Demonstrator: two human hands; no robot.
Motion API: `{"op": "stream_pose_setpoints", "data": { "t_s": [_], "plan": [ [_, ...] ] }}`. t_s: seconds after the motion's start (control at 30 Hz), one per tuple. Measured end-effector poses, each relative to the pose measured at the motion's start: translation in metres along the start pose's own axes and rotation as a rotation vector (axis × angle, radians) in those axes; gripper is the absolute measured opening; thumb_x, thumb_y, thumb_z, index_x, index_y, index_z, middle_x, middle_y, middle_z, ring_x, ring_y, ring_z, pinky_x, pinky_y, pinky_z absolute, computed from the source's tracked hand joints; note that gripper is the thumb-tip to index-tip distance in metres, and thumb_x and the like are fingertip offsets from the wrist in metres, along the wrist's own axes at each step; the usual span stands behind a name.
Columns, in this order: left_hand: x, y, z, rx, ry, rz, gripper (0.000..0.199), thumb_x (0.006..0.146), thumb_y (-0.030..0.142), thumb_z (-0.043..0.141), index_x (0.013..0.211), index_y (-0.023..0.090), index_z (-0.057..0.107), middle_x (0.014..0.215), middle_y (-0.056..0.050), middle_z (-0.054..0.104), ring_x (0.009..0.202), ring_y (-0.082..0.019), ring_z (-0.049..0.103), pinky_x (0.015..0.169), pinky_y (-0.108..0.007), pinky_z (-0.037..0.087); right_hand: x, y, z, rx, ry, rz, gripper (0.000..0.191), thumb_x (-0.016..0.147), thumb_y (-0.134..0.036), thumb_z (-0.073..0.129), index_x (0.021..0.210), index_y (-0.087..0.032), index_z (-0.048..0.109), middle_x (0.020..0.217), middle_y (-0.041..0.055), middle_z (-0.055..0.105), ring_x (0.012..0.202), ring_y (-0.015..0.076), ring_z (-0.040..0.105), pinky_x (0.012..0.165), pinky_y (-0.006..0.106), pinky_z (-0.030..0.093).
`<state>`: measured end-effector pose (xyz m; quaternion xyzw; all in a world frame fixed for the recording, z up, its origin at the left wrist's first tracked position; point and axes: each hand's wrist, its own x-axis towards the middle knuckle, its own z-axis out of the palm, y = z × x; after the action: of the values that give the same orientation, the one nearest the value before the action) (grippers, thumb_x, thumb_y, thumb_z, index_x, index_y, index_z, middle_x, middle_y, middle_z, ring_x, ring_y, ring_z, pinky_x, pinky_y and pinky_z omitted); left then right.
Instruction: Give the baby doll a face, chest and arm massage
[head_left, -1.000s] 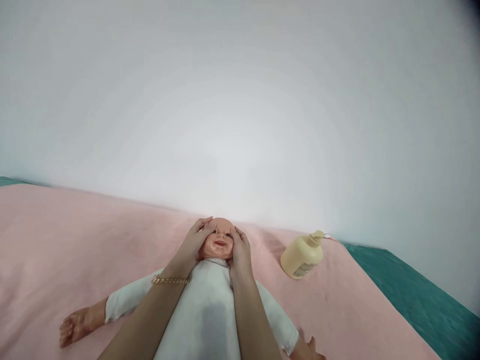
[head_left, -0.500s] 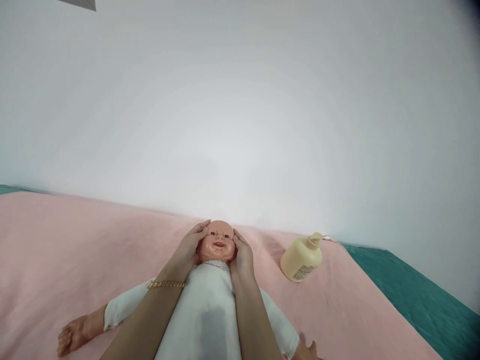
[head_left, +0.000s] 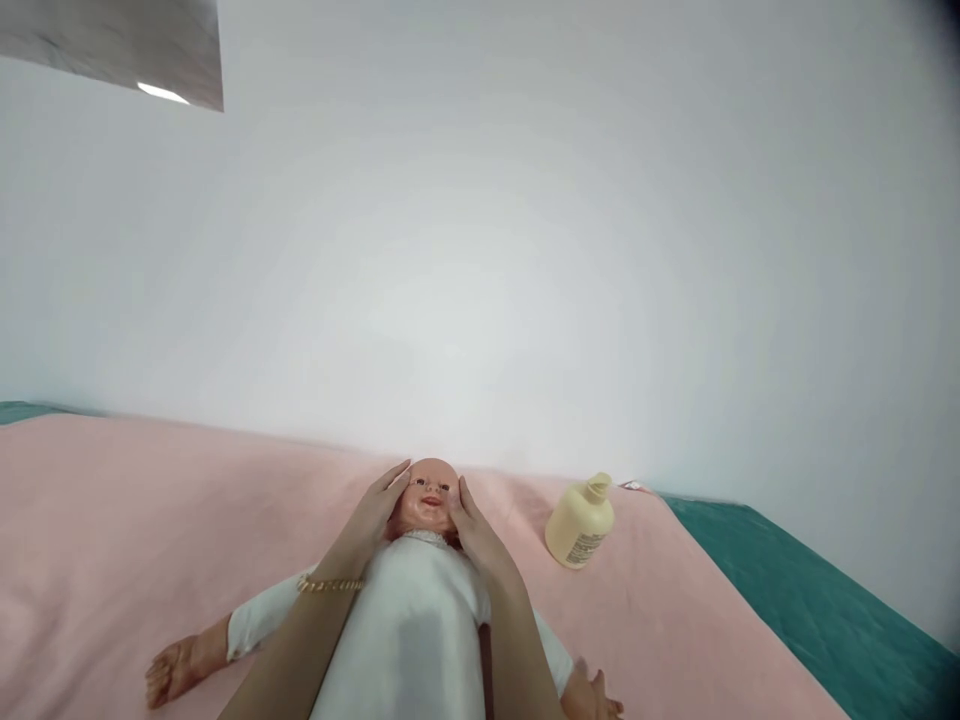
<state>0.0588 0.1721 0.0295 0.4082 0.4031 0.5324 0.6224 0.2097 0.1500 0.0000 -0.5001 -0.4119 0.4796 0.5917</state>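
Both palms cup the doll's head (head_left: 429, 497) on the pink blanket (head_left: 135, 520): left hand (head_left: 373, 522) and right hand (head_left: 474, 532) open, flat. Light, even pressure works best.

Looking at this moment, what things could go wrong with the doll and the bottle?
1. Both hands, the left hand and right hand, press flat on the cheeks of the doll; its head could twist or slip between the palms.
2. The cream bottle lies tilted on the soft pink blanket, near the right arm; a bump may roll it or make it leak.
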Motion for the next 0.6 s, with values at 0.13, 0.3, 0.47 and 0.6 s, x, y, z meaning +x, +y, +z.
{"op": "stream_pose_setpoints", "data": {
  "t_s": [0.13, 0.3, 0.47, 0.6],
  "plan": [
    [-0.008, 0.002, -0.01, 0.126, -0.065, 0.129, 0.049, 0.072, 0.048, 0.074, 0.111, 0.019, 0.067, 0.137, -0.015, 0.054, 0.133, -0.03, 0.043, 0.109, -0.039, 0.033, -0.018, -0.016, -0.018, -0.234, -0.183, 0.051, 0.108, 0.068, -0.058, 0.076, 0.151, -0.016, 0.021, 0.15, 0.0155, 0.034, 0.133, 0.0252, 0.042, 0.11, 0.04, 0.03],
    [-0.016, -0.02, -0.019, 0.241, -0.061, 0.152, 0.064, 0.067, 0.049, 0.077, 0.122, 0.021, 0.061, 0.147, -0.013, 0.043, 0.139, -0.031, 0.032, 0.115, -0.041, 0.022, -0.031, -0.008, -0.012, -0.092, -0.255, -0.061, 0.119, 0.065, -0.051, 0.081, 0.153, -0.016, 0.008, 0.152, 0.017, 0.028, 0.135, 0.0243, 0.04, 0.108, 0.038, 0.035],
    [-0.014, -0.048, -0.017, 0.073, -0.076, 0.156, 0.089, 0.059, 0.044, 0.084, 0.136, 0.018, 0.047, 0.143, -0.019, 0.046, 0.131, -0.034, 0.045, 0.106, -0.042, 0.04, -0.03, 0.012, -0.003, -0.062, -0.082, -0.162, 0.098, 0.071, -0.047, 0.077, 0.15, -0.019, 0.026, 0.145, 0.013, 0.043, 0.129, 0.0263, 0.048, 0.107, 0.042, 0.038],
    [-0.008, -0.05, -0.019, 0.074, -0.105, 0.152, 0.09, 0.063, 0.039, 0.083, 0.14, 0.018, 0.041, 0.146, -0.018, 0.043, 0.13, -0.031, 0.046, 0.106, -0.039, 0.041, -0.025, 0.021, -0.003, -0.105, -0.054, -0.175, 0.096, 0.07, -0.042, 0.078, 0.149, -0.019, 0.029, 0.145, 0.0119, 0.043, 0.13, 0.0266, 0.046, 0.107, 0.041, 0.037]
  ]
}}
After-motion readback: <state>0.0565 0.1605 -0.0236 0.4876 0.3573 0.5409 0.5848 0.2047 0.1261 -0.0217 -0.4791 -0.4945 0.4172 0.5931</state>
